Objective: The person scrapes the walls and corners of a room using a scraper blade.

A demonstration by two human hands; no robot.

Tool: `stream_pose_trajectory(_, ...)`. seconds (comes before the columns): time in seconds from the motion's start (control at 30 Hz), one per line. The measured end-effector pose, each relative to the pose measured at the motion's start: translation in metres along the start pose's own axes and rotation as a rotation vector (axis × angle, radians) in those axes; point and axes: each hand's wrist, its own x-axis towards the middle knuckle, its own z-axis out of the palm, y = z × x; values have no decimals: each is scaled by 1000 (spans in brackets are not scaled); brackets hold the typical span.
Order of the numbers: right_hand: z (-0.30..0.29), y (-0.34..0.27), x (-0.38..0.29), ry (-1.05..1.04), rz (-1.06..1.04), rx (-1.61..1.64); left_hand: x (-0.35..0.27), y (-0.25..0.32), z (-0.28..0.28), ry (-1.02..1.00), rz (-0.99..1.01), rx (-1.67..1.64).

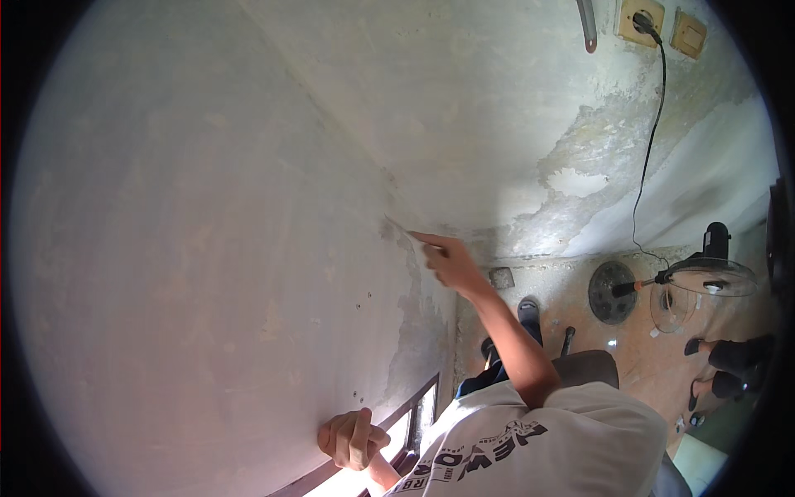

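My right hand holds a thin flat blade, possibly a scraper, with the index finger stretched along it. The blade's tip is at the plastered wall, close to the inner corner where two walls meet. Its handle is hidden in my fingers. My left hand is curled into a fist beside the same wall, just above a dark window frame. No object shows in that fist. Below the blade, a darker grey patch runs down the wall.
A pedestal fan stands on the floor to the right. Its black cord rises to a wall socket beside a switch. Another person's legs are at the right. A small block lies by the wall's foot.
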Motion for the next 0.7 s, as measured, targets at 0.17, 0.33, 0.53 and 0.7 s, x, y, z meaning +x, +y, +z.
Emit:
stream_pose_trajectory(0.17,-2,-9,15,43,-5,73,4,0,3,-11,23,-1)
stream_pose_trajectory(0.33,3,0,22,14,-1,22,3,1,1,-25,44,13)
stream_pose_trajectory(0.53,2,3,17,-38,-22,23,0,-2,4,-16,19,10)
stream_pose_trajectory(0.7,-10,-8,26,25,-16,43,3,2,4,-26,24,29)
